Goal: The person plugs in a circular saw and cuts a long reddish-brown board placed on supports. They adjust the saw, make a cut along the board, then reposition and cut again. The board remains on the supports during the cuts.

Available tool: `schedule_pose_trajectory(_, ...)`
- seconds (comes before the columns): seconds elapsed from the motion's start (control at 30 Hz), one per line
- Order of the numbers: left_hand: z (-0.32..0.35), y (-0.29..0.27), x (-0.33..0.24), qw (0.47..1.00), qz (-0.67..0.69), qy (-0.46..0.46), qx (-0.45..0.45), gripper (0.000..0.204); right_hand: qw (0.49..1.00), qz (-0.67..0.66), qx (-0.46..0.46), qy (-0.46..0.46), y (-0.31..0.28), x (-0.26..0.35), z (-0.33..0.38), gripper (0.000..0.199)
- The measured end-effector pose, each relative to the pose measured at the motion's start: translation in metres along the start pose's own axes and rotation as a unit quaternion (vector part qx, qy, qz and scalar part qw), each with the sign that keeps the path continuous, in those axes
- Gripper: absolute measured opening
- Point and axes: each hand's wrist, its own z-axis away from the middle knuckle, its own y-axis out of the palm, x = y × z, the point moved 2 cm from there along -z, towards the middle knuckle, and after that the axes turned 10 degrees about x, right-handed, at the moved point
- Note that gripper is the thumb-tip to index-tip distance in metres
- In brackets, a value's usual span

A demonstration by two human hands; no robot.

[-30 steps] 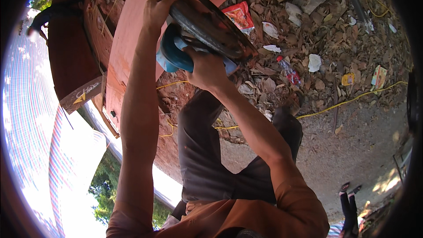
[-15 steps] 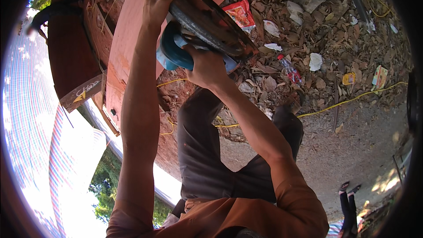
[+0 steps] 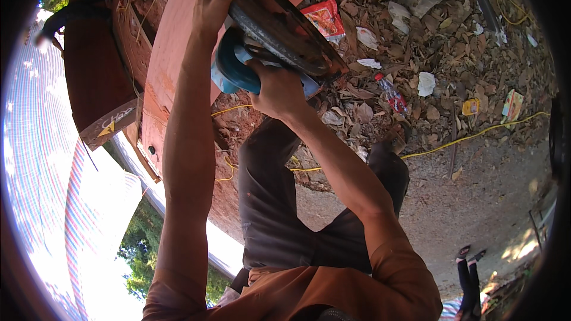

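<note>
Hands are both clamped on my power saw (image 3: 279,35). Left hand (image 3: 214,9) grips its front end against the curved reddish plank (image 3: 172,53), and right hand (image 3: 276,89) is wrapped tight around the teal body.

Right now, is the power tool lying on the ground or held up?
Held up: both hands, left hand and right hand, grip the power tool against the reddish wooden board.

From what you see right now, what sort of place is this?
Probably an outdoor woodworking yard: a big curved reddish wooden piece, a blue handheld power tool held against it, and bare ground strewn with dry leaves and litter.
</note>
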Motion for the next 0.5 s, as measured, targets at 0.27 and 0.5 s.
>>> schedule_pose_trajectory(0.27, -0.0033, -0.0009, 0.0028, 1.000, -0.020, 0.009, 0.001, 0.062, 1.000, 0.007, -0.022, -0.017, -0.0028, 0.0010, -0.0011, 0.041)
schedule_pose_trajectory(0.5, -0.0027, 0.0000, 0.0020, 1.000, -0.021, -0.002, -0.006, 0.062, 1.000, 0.005, -0.024, -0.013, 0.0008, -0.0001, -0.0021, 0.038)
